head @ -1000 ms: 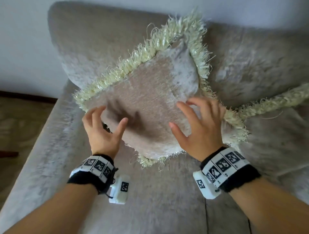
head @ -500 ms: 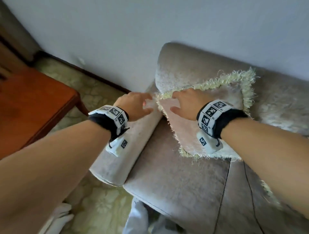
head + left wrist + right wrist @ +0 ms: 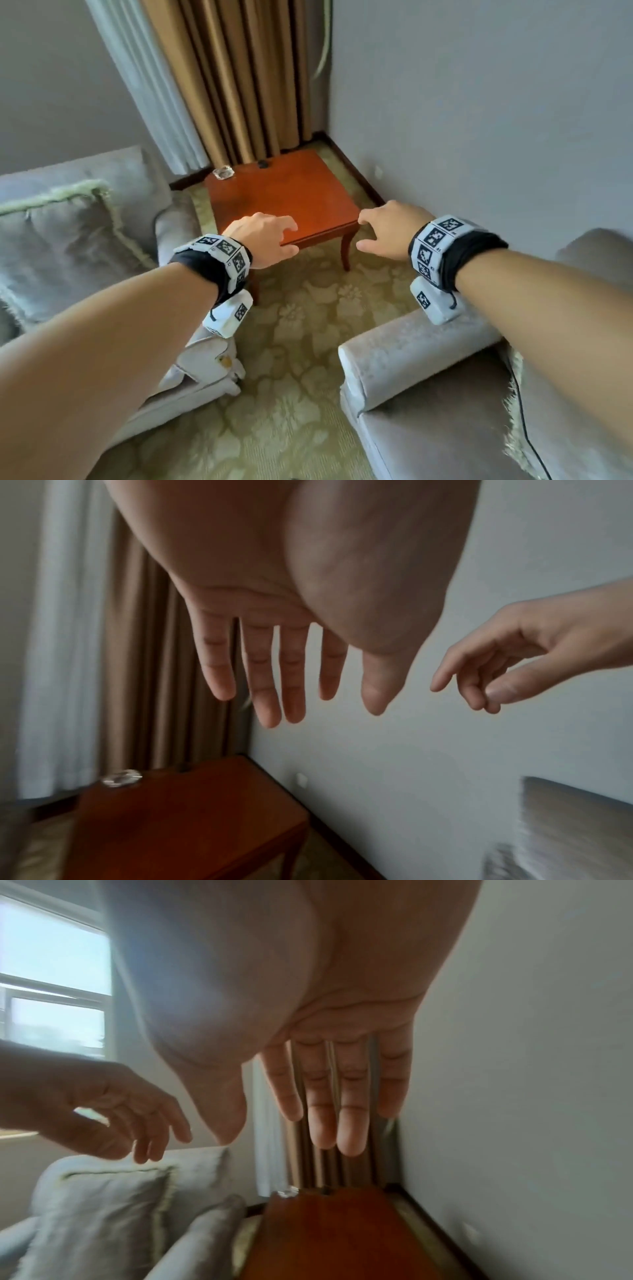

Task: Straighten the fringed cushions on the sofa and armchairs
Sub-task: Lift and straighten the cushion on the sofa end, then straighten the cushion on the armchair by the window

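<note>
Both hands hang in the air over a wooden side table, holding nothing. My left hand (image 3: 265, 238) has relaxed, nearly straight fingers (image 3: 263, 696). My right hand (image 3: 387, 229) is the same, its fingers (image 3: 322, 1118) spread loosely. A grey cushion with pale fringe (image 3: 65, 233) leans against the back of the armchair (image 3: 178, 222) at the left; it also shows in the right wrist view as the fringed cushion (image 3: 103, 1204). At the right lies the sofa (image 3: 428, 346), with a strip of cushion fringe (image 3: 513, 411) beside my right forearm.
A reddish wooden side table (image 3: 284, 192) stands in the corner between armchair and sofa, with a glass ashtray (image 3: 223, 172) and a small dark object (image 3: 263, 164) at its back edge. Brown curtains (image 3: 239, 78) hang behind. Patterned carpet (image 3: 301, 359) lies between the seats.
Both hands have let go of the sofa cushion and swung left, off the sofa. The view has turned to the corner table and the armchair with its cushion.
</note>
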Tool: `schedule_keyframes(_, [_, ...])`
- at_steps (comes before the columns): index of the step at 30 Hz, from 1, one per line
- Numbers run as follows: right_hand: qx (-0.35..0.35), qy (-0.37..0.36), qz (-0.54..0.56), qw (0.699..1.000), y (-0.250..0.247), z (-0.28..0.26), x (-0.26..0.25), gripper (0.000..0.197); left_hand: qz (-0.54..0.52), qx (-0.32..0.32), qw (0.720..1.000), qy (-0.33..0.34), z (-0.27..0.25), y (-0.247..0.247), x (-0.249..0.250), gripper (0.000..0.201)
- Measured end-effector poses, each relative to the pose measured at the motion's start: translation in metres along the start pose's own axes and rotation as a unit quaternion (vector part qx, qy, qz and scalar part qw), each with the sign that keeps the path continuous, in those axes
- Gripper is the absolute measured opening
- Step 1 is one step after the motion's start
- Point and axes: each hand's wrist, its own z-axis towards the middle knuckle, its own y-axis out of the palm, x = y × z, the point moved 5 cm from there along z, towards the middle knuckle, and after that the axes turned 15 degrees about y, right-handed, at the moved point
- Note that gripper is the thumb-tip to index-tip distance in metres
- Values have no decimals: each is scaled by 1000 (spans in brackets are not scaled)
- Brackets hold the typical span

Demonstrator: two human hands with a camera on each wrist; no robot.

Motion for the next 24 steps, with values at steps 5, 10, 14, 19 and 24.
schedule_keyframes(5, [29,-111,-18,993,-55,29,-183,55,16,25,993,-117,-113,-45,-140,47])
schedule_keyframes(10, [56,-236,-45,969,-86,29,-360,52,15,62,971,-230,-225,-70,-248,41])
schedule_keyframes(14, [46,-309,-60,948,-87,27,-466,52,-1,62,956,-287,-292,-61,-311,50])
schedule_keyframes(19, [31,-364,-91,926,-73,46,-564,53,-35,54,937,-342,-344,-34,-385,52])
schedule_keyframes(24, [24,-396,-100,912,-61,96,-648,52,-10,42,931,-361,-351,-31,-459,49])
